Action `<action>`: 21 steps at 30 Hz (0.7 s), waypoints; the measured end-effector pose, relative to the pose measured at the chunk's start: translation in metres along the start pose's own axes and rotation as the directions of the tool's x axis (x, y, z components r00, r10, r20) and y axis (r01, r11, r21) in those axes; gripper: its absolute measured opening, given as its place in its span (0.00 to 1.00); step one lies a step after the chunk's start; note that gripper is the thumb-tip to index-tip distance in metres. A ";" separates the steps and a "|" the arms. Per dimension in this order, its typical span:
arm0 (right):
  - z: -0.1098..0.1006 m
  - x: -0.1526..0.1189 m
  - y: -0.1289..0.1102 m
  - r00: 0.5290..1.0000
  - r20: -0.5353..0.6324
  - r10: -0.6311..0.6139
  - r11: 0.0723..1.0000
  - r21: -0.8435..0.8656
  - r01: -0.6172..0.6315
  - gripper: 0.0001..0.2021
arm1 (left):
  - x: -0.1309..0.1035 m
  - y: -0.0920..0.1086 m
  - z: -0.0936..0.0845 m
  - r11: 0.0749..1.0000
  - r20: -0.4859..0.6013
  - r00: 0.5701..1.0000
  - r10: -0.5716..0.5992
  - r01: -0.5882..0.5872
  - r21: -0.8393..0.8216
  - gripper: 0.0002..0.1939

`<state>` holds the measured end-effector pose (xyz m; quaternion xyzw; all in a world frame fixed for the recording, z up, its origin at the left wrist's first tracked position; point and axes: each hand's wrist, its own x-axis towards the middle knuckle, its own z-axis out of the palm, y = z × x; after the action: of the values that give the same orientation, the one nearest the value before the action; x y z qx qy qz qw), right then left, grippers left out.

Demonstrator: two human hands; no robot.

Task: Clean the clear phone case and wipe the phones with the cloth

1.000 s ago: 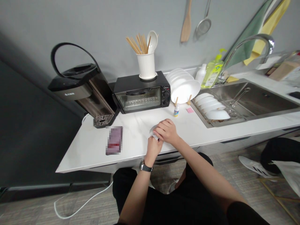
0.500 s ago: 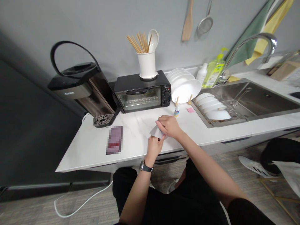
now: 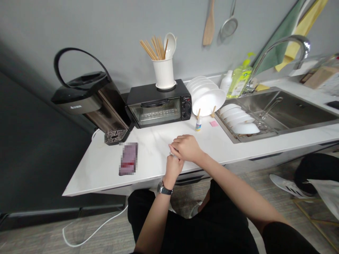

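My left hand (image 3: 173, 166), with a watch on its wrist, is closed just above the counter's front part. Over it lies my right hand (image 3: 187, 148), its fingers curled and touching the left one. Between the two hands a small bit of white paper (image 3: 172, 154) peeks out; the rest of it is hidden by the fingers. A small white bottle (image 3: 198, 124) with a yellow and blue label stands behind the hands. Right of the bottle lies a pink sticky note (image 3: 214, 123).
A blurred purple item (image 3: 129, 158) lies left on the counter (image 3: 95, 169). Behind stand a dispenser (image 3: 97, 102), a toaster oven (image 3: 159, 109) with a utensil holder (image 3: 163, 74), and white plates (image 3: 209, 102). Bowls (image 3: 245, 123) sit by the sink (image 3: 299, 113).
My right hand has moved slightly left and down over my left hand. The white paper, earlier spread out between the hands, is now mostly covered. The view has shifted slightly.
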<state>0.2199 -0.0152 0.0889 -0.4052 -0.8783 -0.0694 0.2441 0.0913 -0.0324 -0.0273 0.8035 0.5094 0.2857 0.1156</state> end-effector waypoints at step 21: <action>0.064 -0.035 -0.001 0.661 -0.724 0.196 0.980 0.121 -0.157 0.25 | 0.000 0.006 -0.005 0.986 -0.044 0.998 -0.053 0.045 -0.158 0.08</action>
<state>0.2142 -0.0193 0.0167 -0.4205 -0.6650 -0.1805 0.5903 0.0931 -0.0362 -0.0201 0.7721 0.5075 0.3412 0.1730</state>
